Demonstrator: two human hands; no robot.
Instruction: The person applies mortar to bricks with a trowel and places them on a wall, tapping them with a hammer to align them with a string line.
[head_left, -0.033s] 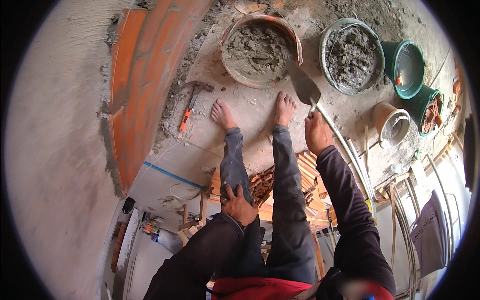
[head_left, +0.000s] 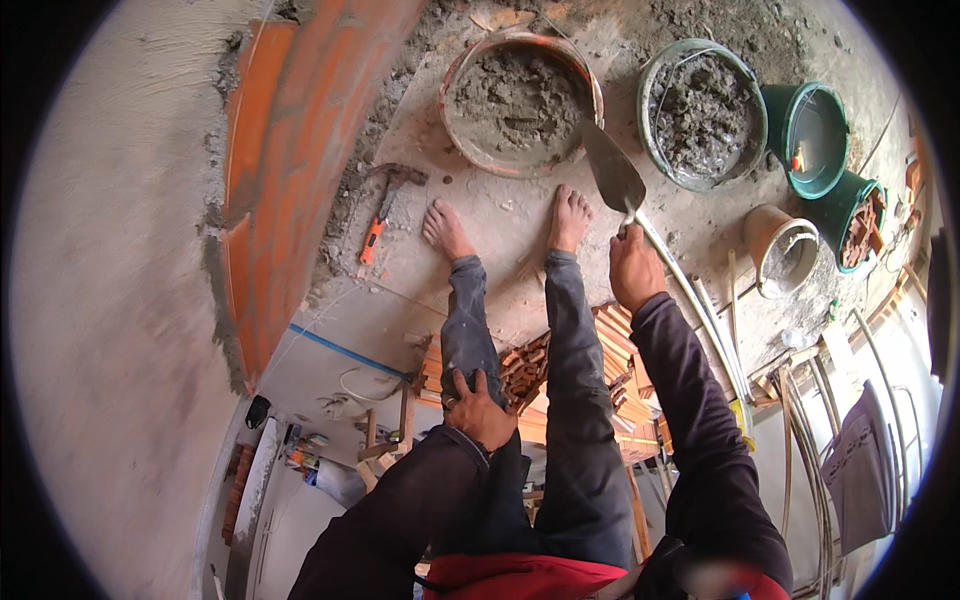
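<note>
My right hand (head_left: pixel 637 268) is closed round the handle of a pointed trowel (head_left: pixel 613 172). The grey blade points up and left, its tip by the near right rim of a round bucket (head_left: pixel 449 118) of wet mortar (head_left: pixel 515 100). On my left knee rests my left hand (head_left: pixel 480 412), fingers laid over the trouser leg and holding nothing. A second bucket (head_left: pixel 647 140), with lumpier mortar (head_left: pixel 706 115), stands right of the trowel. Left of my bare feet, a claw hammer (head_left: pixel 378 215) with an orange and black handle lies on the floor.
An orange brick wall (head_left: pixel 290 170) rises on the left. Green buckets (head_left: pixel 818 140) and a tan bucket (head_left: pixel 770 240) stand at right, one green bucket holding brick pieces (head_left: pixel 862 232). Long pale strips (head_left: pixel 695 300) lie beside my right forearm. Stacked bricks (head_left: pixel 620 350) are behind my legs.
The trowel blade has shifted slightly right and toward me, away from the mortar bucket's rim. My left hand stays on the knee.
</note>
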